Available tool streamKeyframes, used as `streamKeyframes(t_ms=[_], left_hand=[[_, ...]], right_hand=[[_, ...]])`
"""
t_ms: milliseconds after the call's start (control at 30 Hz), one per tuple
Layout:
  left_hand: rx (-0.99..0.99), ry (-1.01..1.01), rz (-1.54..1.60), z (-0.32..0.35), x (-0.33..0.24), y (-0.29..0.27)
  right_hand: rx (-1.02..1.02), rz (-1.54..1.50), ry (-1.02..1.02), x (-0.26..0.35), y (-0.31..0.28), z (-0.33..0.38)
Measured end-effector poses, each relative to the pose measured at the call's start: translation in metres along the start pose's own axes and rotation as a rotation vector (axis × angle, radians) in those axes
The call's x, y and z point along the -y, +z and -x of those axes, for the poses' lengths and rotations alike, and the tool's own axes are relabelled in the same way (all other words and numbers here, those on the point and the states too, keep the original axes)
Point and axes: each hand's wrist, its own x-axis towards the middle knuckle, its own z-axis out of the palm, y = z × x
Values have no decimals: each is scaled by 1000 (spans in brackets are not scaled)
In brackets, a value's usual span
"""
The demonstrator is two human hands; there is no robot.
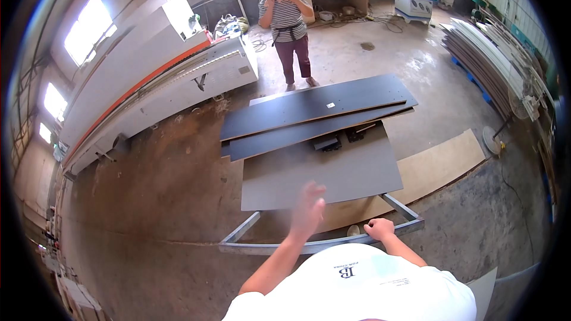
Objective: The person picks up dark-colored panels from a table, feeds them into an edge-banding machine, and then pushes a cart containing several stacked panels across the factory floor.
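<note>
My left hand (308,213) is raised above the near side of a metal frame (241,230), its fingers apart and slightly blurred, with nothing in it. The frame's near bar is under my right hand (379,228), whose fingers are curled around it. A grey board (321,172) rests on the frame, just beyond my hands. Two long dark panels (315,109) lie stacked across its far part, offset from each other. Beside the lower panel's near edge sit small black objects (327,142) of a kind I cannot make out.
A person (289,27) in a striped shirt stands beyond the panels, both hands raised. To the left runs a long white machine (160,87). Stacked boards (485,62) and a standing fan (492,139) are at the right. A tan sheet (443,161) lies under the frame.
</note>
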Motion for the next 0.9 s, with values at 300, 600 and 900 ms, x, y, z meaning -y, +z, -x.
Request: streamKeyframes(t_ms=[300,600,900], left_hand=[[-261,250,337,-46,-49,-7],[431,-70,-263,38,67,22],[79,-259,-710,64,187,-78]], right_hand=[[7,-18,21,-4,-2,2],[21,-28,45,9,-13,10],[-3,-4,34,1,-1,-1]])
